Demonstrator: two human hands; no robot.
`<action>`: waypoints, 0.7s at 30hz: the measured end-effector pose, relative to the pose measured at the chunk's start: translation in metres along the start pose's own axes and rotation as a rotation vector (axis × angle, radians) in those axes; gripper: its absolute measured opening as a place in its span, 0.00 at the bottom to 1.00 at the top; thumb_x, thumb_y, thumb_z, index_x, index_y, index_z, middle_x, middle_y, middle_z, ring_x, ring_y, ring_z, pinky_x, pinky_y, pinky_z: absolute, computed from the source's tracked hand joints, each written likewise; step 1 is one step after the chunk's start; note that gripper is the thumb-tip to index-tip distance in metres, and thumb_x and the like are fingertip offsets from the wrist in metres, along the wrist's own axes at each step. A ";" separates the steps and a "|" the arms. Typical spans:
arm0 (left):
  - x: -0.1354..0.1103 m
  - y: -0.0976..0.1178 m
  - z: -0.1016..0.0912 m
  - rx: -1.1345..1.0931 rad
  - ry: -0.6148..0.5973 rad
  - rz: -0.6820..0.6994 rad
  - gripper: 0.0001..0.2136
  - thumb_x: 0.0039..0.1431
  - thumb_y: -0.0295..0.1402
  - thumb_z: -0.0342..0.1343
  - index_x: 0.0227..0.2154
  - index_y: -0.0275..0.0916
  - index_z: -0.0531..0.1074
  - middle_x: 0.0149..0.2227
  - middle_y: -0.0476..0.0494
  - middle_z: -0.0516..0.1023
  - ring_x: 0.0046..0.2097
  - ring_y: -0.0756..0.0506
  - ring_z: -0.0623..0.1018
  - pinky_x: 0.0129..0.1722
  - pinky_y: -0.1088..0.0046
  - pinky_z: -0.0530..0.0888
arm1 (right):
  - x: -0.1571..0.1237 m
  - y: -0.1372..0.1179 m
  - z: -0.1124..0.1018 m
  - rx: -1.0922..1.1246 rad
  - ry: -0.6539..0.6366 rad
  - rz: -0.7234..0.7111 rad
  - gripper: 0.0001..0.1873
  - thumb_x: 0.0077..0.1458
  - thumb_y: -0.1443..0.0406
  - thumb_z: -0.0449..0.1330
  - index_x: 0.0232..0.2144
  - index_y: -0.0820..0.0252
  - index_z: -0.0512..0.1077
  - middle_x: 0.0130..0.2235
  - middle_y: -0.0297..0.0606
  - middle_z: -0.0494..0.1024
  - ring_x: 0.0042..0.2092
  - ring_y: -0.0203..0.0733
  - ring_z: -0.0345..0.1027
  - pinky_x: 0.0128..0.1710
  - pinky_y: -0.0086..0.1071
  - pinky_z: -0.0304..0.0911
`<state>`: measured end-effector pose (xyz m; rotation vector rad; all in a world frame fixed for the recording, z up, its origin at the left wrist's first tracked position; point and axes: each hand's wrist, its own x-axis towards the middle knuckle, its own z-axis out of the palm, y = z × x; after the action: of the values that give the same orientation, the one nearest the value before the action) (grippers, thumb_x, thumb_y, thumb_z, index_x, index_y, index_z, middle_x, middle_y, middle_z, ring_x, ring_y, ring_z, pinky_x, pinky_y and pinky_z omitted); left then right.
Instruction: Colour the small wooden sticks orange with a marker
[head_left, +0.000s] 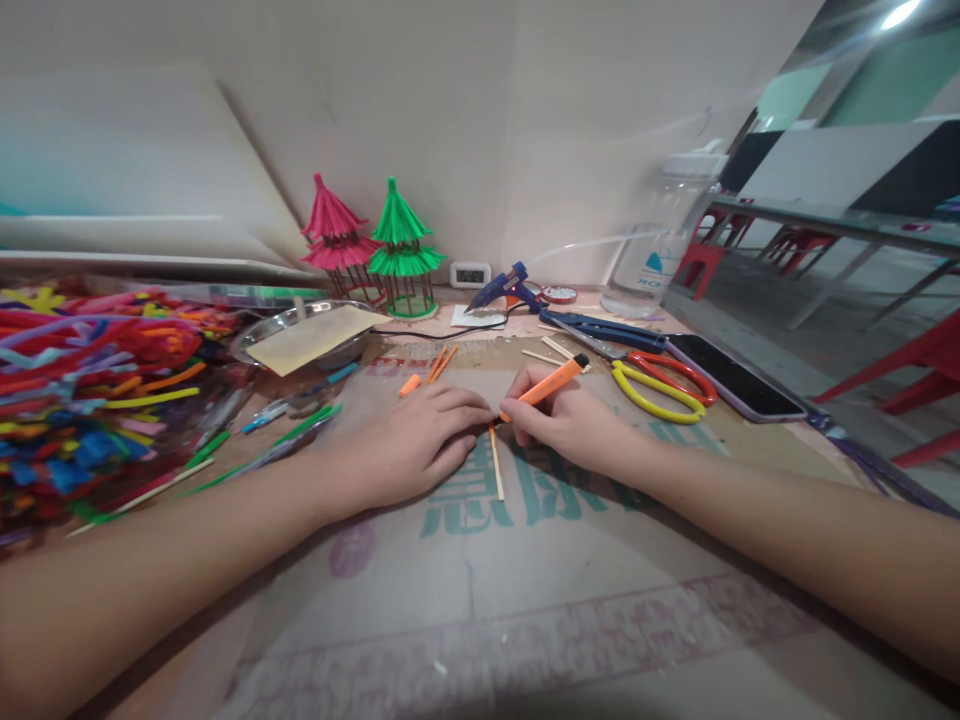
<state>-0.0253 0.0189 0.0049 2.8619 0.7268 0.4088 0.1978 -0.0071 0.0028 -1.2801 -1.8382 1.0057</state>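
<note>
My right hand [559, 415] is closed around an orange marker [551, 385], its tip pointing down and left at a thin wooden stick [497, 465]. My left hand [420, 440] lies low on the cardboard, fingers together, and its fingertips pinch or press the stick's far end, which they partly hide. The upper part of the stick looks orange; the lower part is plain pale wood. Just beyond my left hand are an orange marker cap [409, 385] and a few orange-coloured sticks [441, 363].
A cardboard sheet [465, 600] covers the table front. Colourful pipe cleaners [112, 400] are heaped left beside a metal dish [315, 330]. Behind stand pink [337, 235] and green [405, 245] pagoda models, a blue glue gun [506, 290] and a bottle [649, 240]. Scissors [667, 390] and a phone [735, 375] lie right.
</note>
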 end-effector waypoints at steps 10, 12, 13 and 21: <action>0.000 -0.001 0.001 -0.013 0.014 0.009 0.15 0.69 0.31 0.46 0.51 0.37 0.75 0.53 0.36 0.77 0.54 0.40 0.75 0.57 0.57 0.71 | -0.003 -0.001 0.000 0.006 -0.043 0.020 0.09 0.59 0.60 0.58 0.30 0.54 0.63 0.21 0.27 0.71 0.22 0.35 0.64 0.22 0.27 0.58; 0.000 -0.001 0.001 -0.005 0.018 0.012 0.16 0.69 0.30 0.45 0.52 0.37 0.75 0.54 0.36 0.76 0.54 0.40 0.75 0.58 0.57 0.71 | -0.001 0.001 0.001 -0.004 0.003 -0.004 0.08 0.60 0.61 0.58 0.30 0.54 0.64 0.21 0.28 0.71 0.24 0.35 0.65 0.24 0.28 0.59; 0.000 -0.001 0.001 -0.003 0.016 0.011 0.16 0.70 0.30 0.45 0.52 0.37 0.75 0.54 0.37 0.76 0.55 0.40 0.75 0.58 0.57 0.71 | -0.001 0.001 0.001 -0.007 0.012 -0.008 0.08 0.60 0.61 0.58 0.30 0.54 0.64 0.22 0.28 0.71 0.24 0.35 0.65 0.24 0.28 0.59; 0.001 -0.001 0.001 -0.004 0.009 0.011 0.16 0.70 0.31 0.45 0.51 0.36 0.75 0.53 0.36 0.77 0.54 0.40 0.75 0.58 0.57 0.71 | -0.003 -0.003 0.000 0.048 -0.069 0.051 0.09 0.61 0.61 0.58 0.30 0.54 0.62 0.20 0.25 0.70 0.21 0.33 0.62 0.21 0.27 0.55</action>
<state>-0.0250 0.0198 0.0041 2.8629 0.7114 0.4246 0.1977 -0.0108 0.0052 -1.2839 -1.8300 1.1267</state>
